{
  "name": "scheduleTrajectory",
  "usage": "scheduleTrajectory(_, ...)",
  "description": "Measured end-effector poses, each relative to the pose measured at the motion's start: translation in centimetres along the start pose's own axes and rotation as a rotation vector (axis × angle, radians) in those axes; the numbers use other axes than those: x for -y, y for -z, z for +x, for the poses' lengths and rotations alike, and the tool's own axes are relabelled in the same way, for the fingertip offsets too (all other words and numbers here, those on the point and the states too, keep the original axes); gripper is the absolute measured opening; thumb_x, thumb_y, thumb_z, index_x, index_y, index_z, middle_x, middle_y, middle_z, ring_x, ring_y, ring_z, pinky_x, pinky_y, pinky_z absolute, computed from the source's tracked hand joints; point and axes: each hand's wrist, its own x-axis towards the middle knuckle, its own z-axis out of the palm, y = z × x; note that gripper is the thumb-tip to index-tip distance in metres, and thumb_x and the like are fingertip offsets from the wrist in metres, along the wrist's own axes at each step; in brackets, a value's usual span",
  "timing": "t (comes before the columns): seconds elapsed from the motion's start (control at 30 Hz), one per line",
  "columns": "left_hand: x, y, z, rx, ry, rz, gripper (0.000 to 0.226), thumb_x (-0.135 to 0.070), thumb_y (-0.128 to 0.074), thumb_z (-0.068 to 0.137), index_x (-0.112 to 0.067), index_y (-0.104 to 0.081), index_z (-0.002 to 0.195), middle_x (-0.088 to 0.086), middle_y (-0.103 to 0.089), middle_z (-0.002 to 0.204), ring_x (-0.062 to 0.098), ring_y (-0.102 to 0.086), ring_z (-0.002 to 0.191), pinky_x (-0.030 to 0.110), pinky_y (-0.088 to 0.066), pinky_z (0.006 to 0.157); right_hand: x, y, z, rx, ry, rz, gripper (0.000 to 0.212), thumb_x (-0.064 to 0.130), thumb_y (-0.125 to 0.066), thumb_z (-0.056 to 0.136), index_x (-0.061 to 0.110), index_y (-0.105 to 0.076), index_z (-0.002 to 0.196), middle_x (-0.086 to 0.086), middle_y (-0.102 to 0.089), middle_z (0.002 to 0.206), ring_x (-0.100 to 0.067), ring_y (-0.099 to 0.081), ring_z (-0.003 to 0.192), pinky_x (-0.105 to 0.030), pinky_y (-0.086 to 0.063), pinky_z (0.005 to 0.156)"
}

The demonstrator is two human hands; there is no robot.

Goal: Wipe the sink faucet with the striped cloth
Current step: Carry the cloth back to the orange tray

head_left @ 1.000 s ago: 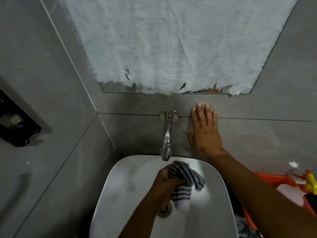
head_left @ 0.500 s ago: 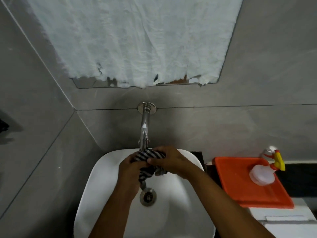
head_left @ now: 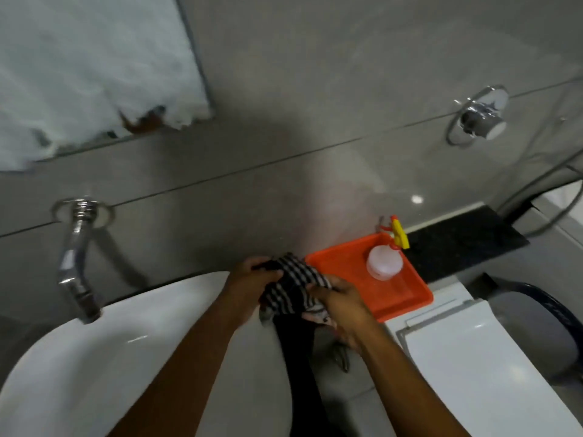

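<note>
Fingers (head_left: 271, 274) of both hands apparently bunch striped cloth (head_left: 293, 288) between them.

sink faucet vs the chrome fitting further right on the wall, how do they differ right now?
The faucet has a long spout that comes off the wall and bends down over the sink; the wall fitting is a short knob on a round plate, with a ring around it. The faucet sits low and left, the fitting higher and right, above the counter. Both are shiny chrome, wall-mounted, and untouched: both hands are on the striped cloth.
</note>
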Motion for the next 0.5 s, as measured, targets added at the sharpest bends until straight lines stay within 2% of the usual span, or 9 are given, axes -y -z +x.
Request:
scheduleTrajectory(0.07,0.0,-5.0,4.8,-0.083,-0.148,0.468,0.034,-0.009,-0.073,0.079,-0.009,-0.062,0.110,0.004,-0.065,0.105,0.018,-0.063,0.093,0.027,-0.048,0.077,-0.3,4.3,2.1,-0.151,-0.018,-0.059,0.017,0.003,-0.062,0.091,0.004,-0.067,0.106,-0.016,-0.073,0.086,-0.022,-0.068,0.061,-0.033,-0.060,0.056)
scheduleTrajectory(0.13,1.2,-9.3,9.1,-0.038,-0.201,0.732,0.033,-0.008,-0.069,0.078,-0.010,-0.060,0.110,0.006,-0.064,0.110,0.020,-0.059,0.098,0.026,-0.043,0.076,-1.1,7.2,4.5,-0.231,-0.041,-0.176,0.020,0.004,-0.060,0.090,0.004,-0.064,0.110,-0.015,-0.072,0.086,-0.024,-0.066,0.063,-0.037,-0.057,0.063)
scheduleTrajectory(0.2,3.3,-12.4,13.0,0.010,-0.165,0.875,0.030,-0.006,-0.063,0.079,-0.011,-0.058,0.108,0.012,-0.064,0.115,0.024,-0.059,0.101,0.030,-0.045,0.078,-2.2,9.1,7.3,-0.237,-0.071,-0.305,0.025,0.004,-0.059,0.090,0.003,-0.061,0.115,-0.017,-0.071,0.093,-0.030,-0.069,0.076,-0.041,-0.059,0.071)
scheduleTrajectory(0.27,5.5,-14.1,16.2,0.006,-0.148,1.001,0.024,-0.006,-0.058,0.079,-0.011,-0.055,0.102,0.014,-0.062,0.115,0.029,-0.059,0.104,0.038,-0.050,0.087,-3.2,10.3,10.0,-0.234,-0.112,-0.393,0.033,0.006,-0.060,0.092,-0.001,-0.057,0.125,-0.024,-0.068,0.112,-0.038,-0.068,0.100,-0.046,-0.057,0.088)
scheduleTrajectory(0.33,7.6,-14.9,18.8,-0.001,-0.155,1.113,0.027,-0.009,-0.057,0.082,-0.010,-0.054,0.109,0.014,-0.060,0.120,0.033,-0.057,0.111,0.046,-0.049,0.096,-4.2,11.0,12.2,-0.209,-0.129,-0.518,0.041,0.012,-0.059,0.094,0.001,-0.051,0.133,-0.022,-0.061,0.128,-0.035,-0.062,0.116,-0.037,-0.052,0.095)
scheduleTrajectory(0.4,9.2,-15.4,20.6,-0.001,-0.145,1.199,0.033,-0.013,-0.057,0.085,-0.011,-0.054,0.118,0.015,-0.056,0.130,0.035,-0.053,0.120,0.050,-0.045,0.102,-5.1,11.6,13.9,-0.151,-0.118,-0.699,0.045,0.015,-0.059,0.095,0.005,-0.047,0.137,-0.018,-0.057,0.135,-0.031,-0.057,0.123,-0.033,-0.047,0.096)
scheduleTrajectory(0.5,10.4,-16.0,21.4,0.023,-0.106,1.269,0.030,-0.020,-0.048,0.093,-0.009,-0.054,0.121,0.016,-0.051,0.140,0.035,-0.048,0.129,0.051,-0.038,0.110,-5.6,12.0,15.5,-0.122,-0.132,-0.860,0.047,0.018,-0.060,0.095,0.007,-0.045,0.137,-0.017,-0.053,0.138,-0.029,-0.054,0.125,-0.035,-0.045,0.101)
